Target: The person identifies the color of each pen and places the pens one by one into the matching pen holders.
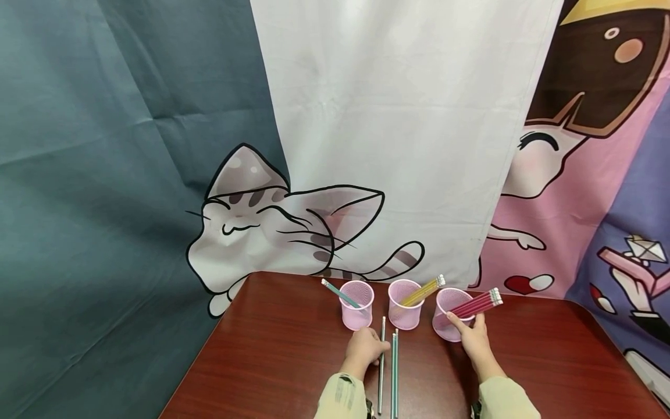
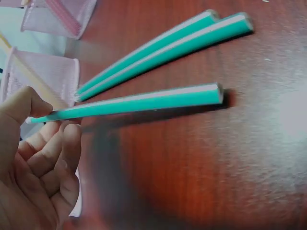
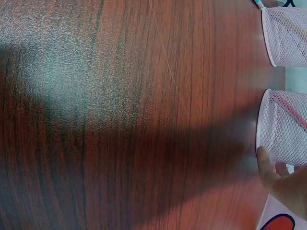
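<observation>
My left hand [image 1: 363,349] pinches a green pencil [image 2: 144,103] near its eraser end, between thumb and fingers. The pencil's shadow falls on the table below it in the left wrist view. Beside it lie two more green pencils [image 1: 395,372], side by side. At the right, my right hand [image 1: 475,340] holds the side of a pink mesh pen cup [image 1: 442,326]; its thumb touches the lower wall in the right wrist view. Several dark red pencils [image 1: 473,304] lean out of that cup. Part of the right hand's grip is hidden behind the cup.
Left of that cup stand a pink mesh cup [image 1: 403,320] with yellow pencils [image 1: 426,291] and another pink cup [image 1: 357,319] with one green pencil [image 1: 337,291] leaning left. All stand near the back edge of the reddish-brown table [image 1: 272,343], before a printed curtain [image 1: 408,116].
</observation>
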Demonstrator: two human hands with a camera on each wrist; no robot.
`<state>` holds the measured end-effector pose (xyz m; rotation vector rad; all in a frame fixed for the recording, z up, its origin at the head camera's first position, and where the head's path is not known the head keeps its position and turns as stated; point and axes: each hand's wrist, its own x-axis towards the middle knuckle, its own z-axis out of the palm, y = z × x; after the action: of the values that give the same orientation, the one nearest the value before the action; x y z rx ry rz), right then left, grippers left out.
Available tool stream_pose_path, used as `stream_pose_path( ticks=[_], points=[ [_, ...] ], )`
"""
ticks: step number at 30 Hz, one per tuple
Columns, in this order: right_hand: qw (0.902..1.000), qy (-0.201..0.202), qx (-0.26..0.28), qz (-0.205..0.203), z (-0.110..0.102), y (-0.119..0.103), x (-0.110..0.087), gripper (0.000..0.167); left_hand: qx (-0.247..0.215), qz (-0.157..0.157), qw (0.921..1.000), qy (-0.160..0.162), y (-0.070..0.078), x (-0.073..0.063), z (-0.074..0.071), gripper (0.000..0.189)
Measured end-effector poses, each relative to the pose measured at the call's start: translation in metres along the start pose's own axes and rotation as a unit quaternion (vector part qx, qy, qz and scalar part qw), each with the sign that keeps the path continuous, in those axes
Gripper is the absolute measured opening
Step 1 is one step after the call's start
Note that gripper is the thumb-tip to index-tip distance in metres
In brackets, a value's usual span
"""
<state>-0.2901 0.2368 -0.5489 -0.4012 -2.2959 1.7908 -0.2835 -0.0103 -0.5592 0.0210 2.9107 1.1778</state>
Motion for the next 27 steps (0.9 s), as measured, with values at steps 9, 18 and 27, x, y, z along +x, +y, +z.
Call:
stream_pose_path(
  ticks=[9,18,27],
  points=[
    [0.9999,-0.006,-0.013,0.007,-0.002,0.001,0.002,0.081,-0.001,0.015,0.9997,0.021,0.010,0.007,-0.012,0.020],
    [0.9999,-0.003,-0.016,0.003,-0.001,0.003,0.003,0.080,0.028,0.013,0.9983,0.048,0.018,0.009,-0.021,0.016],
    [0.9999,-0.005,-0.013,0.003,-0.001,0.004,0.003,0.079,-0.018,0.011,0.9971,0.073,0.024,0.016,-0.029,0.013]
  ],
)
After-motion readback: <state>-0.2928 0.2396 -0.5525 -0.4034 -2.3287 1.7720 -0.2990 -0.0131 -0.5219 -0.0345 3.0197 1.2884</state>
